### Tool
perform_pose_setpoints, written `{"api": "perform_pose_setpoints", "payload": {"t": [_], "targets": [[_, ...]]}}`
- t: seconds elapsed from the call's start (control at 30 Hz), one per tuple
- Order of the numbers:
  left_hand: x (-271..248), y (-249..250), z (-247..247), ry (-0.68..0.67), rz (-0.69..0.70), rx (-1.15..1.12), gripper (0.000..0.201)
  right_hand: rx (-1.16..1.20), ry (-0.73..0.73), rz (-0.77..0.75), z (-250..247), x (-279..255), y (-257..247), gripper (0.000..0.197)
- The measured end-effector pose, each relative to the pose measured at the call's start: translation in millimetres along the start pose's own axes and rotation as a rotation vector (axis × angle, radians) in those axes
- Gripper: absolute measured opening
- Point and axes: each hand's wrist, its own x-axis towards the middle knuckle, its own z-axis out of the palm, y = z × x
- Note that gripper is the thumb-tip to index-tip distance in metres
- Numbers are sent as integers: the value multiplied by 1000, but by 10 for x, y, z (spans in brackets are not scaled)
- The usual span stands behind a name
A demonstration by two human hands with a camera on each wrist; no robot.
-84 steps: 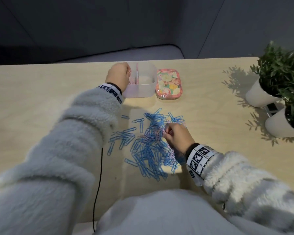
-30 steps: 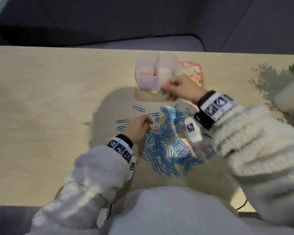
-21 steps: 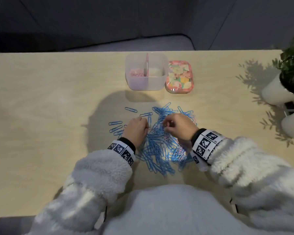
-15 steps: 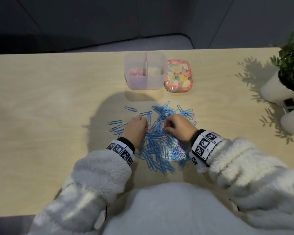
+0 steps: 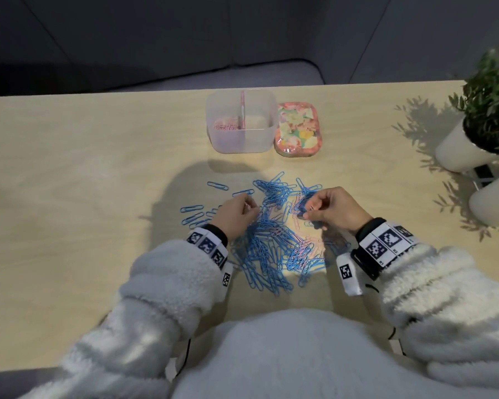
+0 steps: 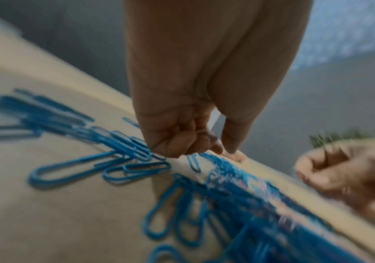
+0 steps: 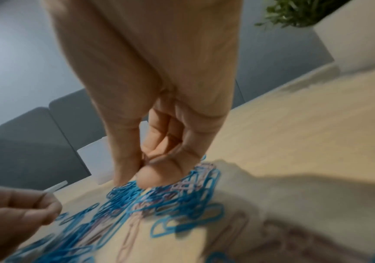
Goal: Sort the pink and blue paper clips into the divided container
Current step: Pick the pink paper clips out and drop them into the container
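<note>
Only some pink clips point(image 5: 226, 126) lie in the container point(image 5: 241, 141) at upper centre, its other compartment looking empty, while the mostly blue pile point(image 5: 267, 240) remains mid-frame and both the left hand point(image 5: 236, 216) and right hand point(image 5: 336, 210) pinch what seem to be pink clips.

Fluffy white fleece sleeves point(image 5: 167, 286); wristbands point(image 5: 382, 240) with black-and-white square markers; thin black cable point(image 5: 185, 361)

We see a pale wooden table point(image 5: 69, 174) bearing a heap of paper clips point(image 5: 268, 243), a clear divided container point(image 5: 241, 122), a flowered lid point(image 5: 298, 129) just beside it, and two white plant pots point(image 5: 458, 148).
</note>
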Motion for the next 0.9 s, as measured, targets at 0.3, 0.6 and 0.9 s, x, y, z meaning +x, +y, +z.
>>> {"api": "perform_pose_setpoints", "payload": {"t": [0.3, 0.6, 0.9], "targets": [[-43, -12, 22, 0, 102, 338, 16, -12, 71, 83, -113, 71, -77, 25], [-50, -82, -116, 27, 49, 210, 10, -842, -54, -246, 315, 261, -403, 27], [73, 37, -45, -106, -140, -243, 23, -749, 126, -208, 62, 390, -430, 20]]}}
